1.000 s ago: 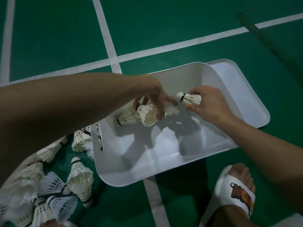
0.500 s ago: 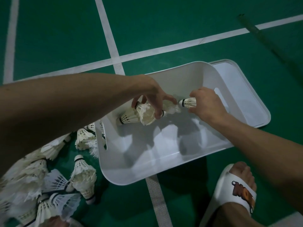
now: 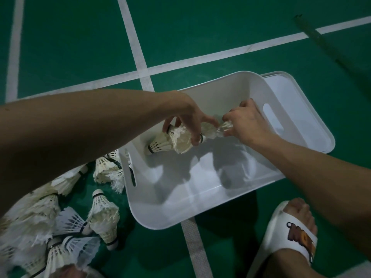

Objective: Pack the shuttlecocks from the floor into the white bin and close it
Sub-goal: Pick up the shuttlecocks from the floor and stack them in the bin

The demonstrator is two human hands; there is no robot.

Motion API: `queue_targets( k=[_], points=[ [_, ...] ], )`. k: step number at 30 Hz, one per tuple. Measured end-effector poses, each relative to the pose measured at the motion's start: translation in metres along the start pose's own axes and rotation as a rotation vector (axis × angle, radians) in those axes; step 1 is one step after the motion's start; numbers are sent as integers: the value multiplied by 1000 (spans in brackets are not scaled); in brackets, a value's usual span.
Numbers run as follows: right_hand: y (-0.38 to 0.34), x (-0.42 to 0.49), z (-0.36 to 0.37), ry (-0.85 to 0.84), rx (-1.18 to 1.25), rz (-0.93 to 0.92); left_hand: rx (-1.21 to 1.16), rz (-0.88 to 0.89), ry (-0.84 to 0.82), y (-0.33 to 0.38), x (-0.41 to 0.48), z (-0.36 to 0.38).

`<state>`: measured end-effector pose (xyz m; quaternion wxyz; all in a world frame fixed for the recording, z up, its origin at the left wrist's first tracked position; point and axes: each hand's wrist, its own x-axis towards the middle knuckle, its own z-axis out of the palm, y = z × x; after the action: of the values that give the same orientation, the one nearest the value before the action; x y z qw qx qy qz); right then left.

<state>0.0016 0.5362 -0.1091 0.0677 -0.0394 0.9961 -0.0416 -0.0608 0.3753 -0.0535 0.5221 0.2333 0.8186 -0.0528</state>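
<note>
Evidently to save room, your left hand [image 3: 190, 121] grips nested shuttlecocks [image 3: 176, 142] near the white bin [image 3: 160, 224]'s far wall while your right hand [image 3: 248, 125] pinches another shuttlecock [image 3: 225, 129].

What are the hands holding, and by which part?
The left hand grips a bunch of shuttlecocks around the feathers; the right hand pinches another shuttlecock by its feather skirt.

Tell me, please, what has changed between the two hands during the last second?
The right hand moved its shuttlecock leftward, up against the row of shuttlecocks that the left hand grips. Both hands kept their hold. The white bin and the pile on the floor stayed in place.
</note>
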Motion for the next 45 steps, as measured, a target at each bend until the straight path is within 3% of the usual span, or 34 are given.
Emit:
queue_targets(
  k=[2,7,11,18,25,32,36,42,45],
  points=[
    [-2,5,2,-44,26,9,-1,3,1,-1,0,1],
    [3,8,0,-126,359,162,-24,4,-2,-3,3,2],
    [7,0,-1,-95,609,215,-31,6,-12,-2,3,0],
    [3,12,16,-12,780,260,22,29,7,-3,-1,4],
    [8,15,25,-26,747,315,15,77,70,-14,-9,8],
    [5,15,23,14,481,321,-150,75,-7,-12,-14,19],
    [2,18,22,-2,562,393,-222,31,-3,-23,-3,32],
    [8,16,34,-86,799,344,-363,47,8,-34,0,34],
    [12,18,32,-102,727,309,-371,55,20,-34,0,33]
  ],
)
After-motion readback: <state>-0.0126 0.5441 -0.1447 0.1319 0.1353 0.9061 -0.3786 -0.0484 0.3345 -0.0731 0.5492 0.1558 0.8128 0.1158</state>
